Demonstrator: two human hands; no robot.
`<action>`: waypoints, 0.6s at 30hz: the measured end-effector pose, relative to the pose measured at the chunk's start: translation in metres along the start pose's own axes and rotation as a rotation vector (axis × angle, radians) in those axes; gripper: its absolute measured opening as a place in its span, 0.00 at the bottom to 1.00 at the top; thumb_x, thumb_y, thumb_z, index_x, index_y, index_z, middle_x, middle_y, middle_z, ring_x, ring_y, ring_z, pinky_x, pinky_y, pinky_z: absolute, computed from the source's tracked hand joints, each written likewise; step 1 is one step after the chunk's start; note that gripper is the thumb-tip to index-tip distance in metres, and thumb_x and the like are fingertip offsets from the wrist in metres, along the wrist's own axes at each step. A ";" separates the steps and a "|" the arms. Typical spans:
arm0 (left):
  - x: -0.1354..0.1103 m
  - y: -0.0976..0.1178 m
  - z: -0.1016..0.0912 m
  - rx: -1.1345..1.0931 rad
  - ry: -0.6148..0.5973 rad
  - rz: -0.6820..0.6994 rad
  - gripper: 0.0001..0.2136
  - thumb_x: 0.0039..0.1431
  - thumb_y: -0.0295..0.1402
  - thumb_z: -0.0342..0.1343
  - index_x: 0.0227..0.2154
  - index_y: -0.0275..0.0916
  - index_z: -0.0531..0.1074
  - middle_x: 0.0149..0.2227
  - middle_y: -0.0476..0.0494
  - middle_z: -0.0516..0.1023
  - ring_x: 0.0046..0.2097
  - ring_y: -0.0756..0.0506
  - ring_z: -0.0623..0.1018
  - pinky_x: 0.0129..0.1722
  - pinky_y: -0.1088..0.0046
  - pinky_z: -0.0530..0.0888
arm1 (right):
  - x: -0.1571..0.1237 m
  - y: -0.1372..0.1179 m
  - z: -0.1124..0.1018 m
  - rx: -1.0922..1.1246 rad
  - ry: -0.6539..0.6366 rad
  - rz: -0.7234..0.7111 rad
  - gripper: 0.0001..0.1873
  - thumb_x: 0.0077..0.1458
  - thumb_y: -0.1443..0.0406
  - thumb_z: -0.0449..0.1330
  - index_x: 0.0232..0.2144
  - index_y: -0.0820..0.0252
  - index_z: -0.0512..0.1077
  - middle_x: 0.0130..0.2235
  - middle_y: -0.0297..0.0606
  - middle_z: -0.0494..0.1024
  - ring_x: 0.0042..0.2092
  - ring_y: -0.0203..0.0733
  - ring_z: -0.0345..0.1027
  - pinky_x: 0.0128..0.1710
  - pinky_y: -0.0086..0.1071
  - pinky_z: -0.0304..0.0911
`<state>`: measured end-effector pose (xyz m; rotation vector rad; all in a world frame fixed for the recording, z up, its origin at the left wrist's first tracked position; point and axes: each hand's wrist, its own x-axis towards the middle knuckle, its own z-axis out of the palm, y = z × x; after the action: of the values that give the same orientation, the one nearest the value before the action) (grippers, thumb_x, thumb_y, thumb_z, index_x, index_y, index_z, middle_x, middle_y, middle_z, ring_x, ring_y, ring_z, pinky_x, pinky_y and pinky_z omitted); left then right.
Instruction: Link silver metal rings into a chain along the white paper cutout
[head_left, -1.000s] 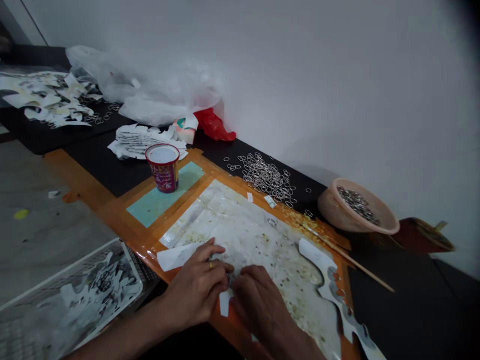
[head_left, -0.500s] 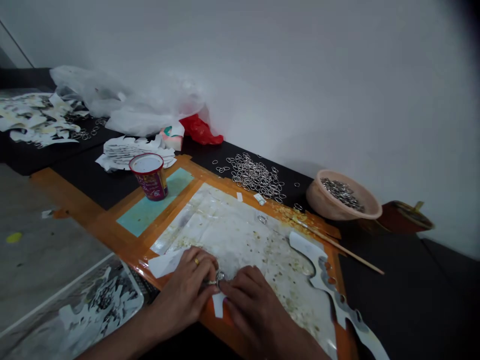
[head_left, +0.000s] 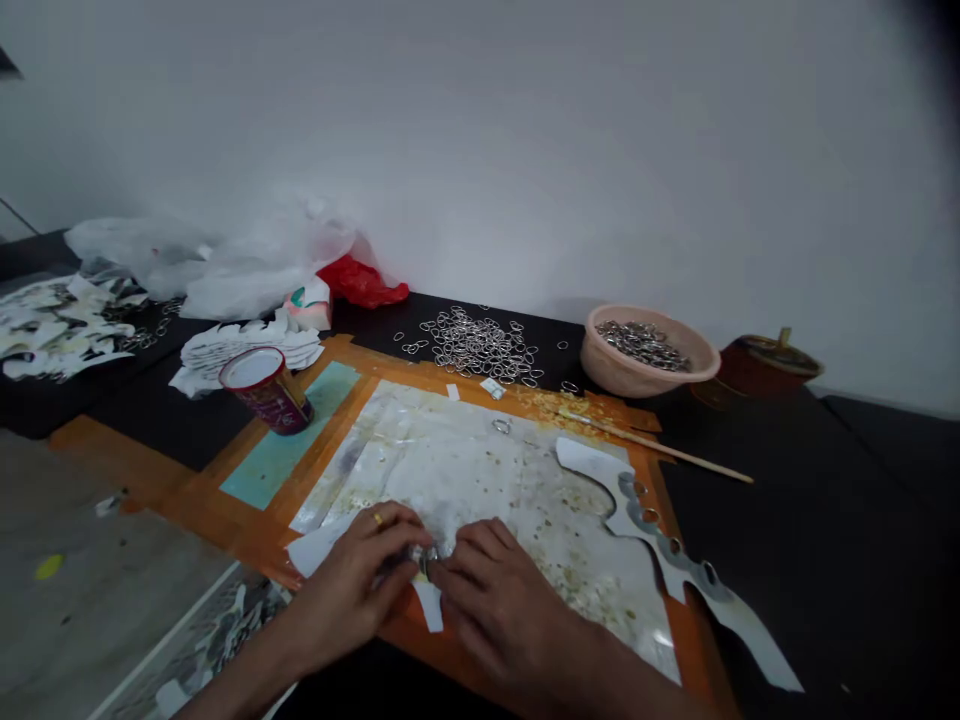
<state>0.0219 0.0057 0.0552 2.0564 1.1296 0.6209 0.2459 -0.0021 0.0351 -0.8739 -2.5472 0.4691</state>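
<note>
Near the front edge of the work sheet, my left hand and my right hand meet around a small metal ring. The bent fingers of both hands close on it from either side, and they partly hide it. A yellow finger ring is on my left hand. Below the metal ring a narrow white paper strip sticks out between the hands. Beside my left hand lies another white paper piece. A long wavy white strip with several metal rings along it rests to the right.
A purple cup stands on a light blue patch at left. Loose metal rings lie at the back, near a pink bowl of more. A wooden stick, a dark red container and plastic bags are around.
The view has tilted up and shifted slightly right. My hands stay at the metal ring, and the left thumb and fingers have spread a little.
</note>
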 end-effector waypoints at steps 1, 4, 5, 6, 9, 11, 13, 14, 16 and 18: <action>0.002 0.000 0.001 0.062 -0.012 0.025 0.11 0.64 0.28 0.52 0.45 0.47 0.75 0.47 0.44 0.75 0.50 0.43 0.74 0.52 0.67 0.70 | 0.000 0.000 -0.001 0.004 -0.004 0.003 0.11 0.58 0.71 0.56 0.44 0.58 0.69 0.40 0.37 0.74 0.43 0.44 0.61 0.45 0.41 0.58; 0.010 -0.001 0.003 0.174 -0.036 0.074 0.09 0.62 0.24 0.55 0.37 0.45 0.77 0.42 0.46 0.77 0.45 0.45 0.75 0.47 0.69 0.71 | -0.001 -0.001 -0.002 0.025 -0.020 0.002 0.13 0.56 0.73 0.56 0.44 0.58 0.69 0.41 0.37 0.75 0.43 0.45 0.60 0.46 0.42 0.58; 0.012 -0.001 0.004 0.183 -0.037 0.074 0.08 0.61 0.23 0.55 0.35 0.44 0.76 0.40 0.47 0.77 0.44 0.45 0.75 0.45 0.69 0.71 | -0.001 -0.001 -0.001 0.034 -0.022 0.002 0.14 0.55 0.73 0.56 0.44 0.58 0.69 0.40 0.37 0.75 0.43 0.45 0.61 0.45 0.43 0.58; 0.014 -0.001 0.004 0.188 -0.037 0.071 0.08 0.60 0.23 0.56 0.33 0.43 0.76 0.38 0.47 0.77 0.43 0.45 0.75 0.44 0.70 0.71 | -0.002 0.000 -0.001 0.044 -0.021 0.011 0.14 0.55 0.74 0.55 0.44 0.58 0.69 0.40 0.37 0.75 0.43 0.46 0.61 0.46 0.43 0.58; 0.014 -0.001 0.004 0.187 -0.039 0.068 0.09 0.59 0.20 0.56 0.30 0.42 0.73 0.37 0.49 0.76 0.41 0.46 0.74 0.43 0.70 0.69 | -0.003 0.002 0.000 0.074 0.004 0.048 0.15 0.56 0.74 0.54 0.45 0.59 0.69 0.39 0.38 0.75 0.43 0.47 0.61 0.46 0.44 0.58; 0.009 -0.001 0.003 0.173 -0.037 0.093 0.09 0.59 0.19 0.54 0.30 0.41 0.72 0.38 0.48 0.75 0.43 0.46 0.73 0.44 0.70 0.69 | -0.003 0.002 0.000 0.078 0.017 0.051 0.15 0.56 0.75 0.53 0.45 0.59 0.69 0.39 0.39 0.74 0.43 0.47 0.61 0.45 0.44 0.58; 0.003 0.000 0.003 0.153 -0.023 0.119 0.10 0.60 0.18 0.52 0.31 0.40 0.70 0.39 0.47 0.73 0.44 0.46 0.72 0.44 0.70 0.69 | -0.003 0.002 -0.001 0.064 0.015 0.028 0.14 0.56 0.75 0.54 0.44 0.58 0.69 0.39 0.38 0.75 0.42 0.47 0.61 0.44 0.43 0.58; 0.000 0.000 0.004 0.145 -0.013 0.126 0.10 0.59 0.17 0.51 0.31 0.40 0.70 0.40 0.46 0.72 0.44 0.46 0.72 0.44 0.70 0.69 | -0.002 0.001 -0.002 0.053 0.014 0.013 0.13 0.56 0.74 0.54 0.43 0.57 0.69 0.38 0.38 0.75 0.42 0.47 0.61 0.44 0.43 0.58; -0.005 0.000 0.005 0.128 0.008 0.118 0.10 0.59 0.17 0.50 0.31 0.40 0.69 0.40 0.45 0.71 0.45 0.45 0.71 0.44 0.70 0.69 | -0.001 -0.001 -0.004 0.029 0.018 -0.012 0.12 0.57 0.73 0.55 0.42 0.56 0.70 0.37 0.37 0.75 0.41 0.46 0.62 0.46 0.44 0.58; -0.007 0.000 0.008 0.107 0.026 0.098 0.10 0.60 0.18 0.51 0.32 0.40 0.69 0.43 0.44 0.70 0.48 0.44 0.70 0.46 0.68 0.70 | 0.000 -0.003 -0.007 0.004 0.024 -0.038 0.14 0.58 0.72 0.56 0.45 0.56 0.71 0.38 0.37 0.76 0.42 0.47 0.63 0.51 0.45 0.56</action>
<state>0.0233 -0.0031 0.0496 2.2123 1.1030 0.6491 0.2473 -0.0029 0.0425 -0.8233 -2.5350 0.4491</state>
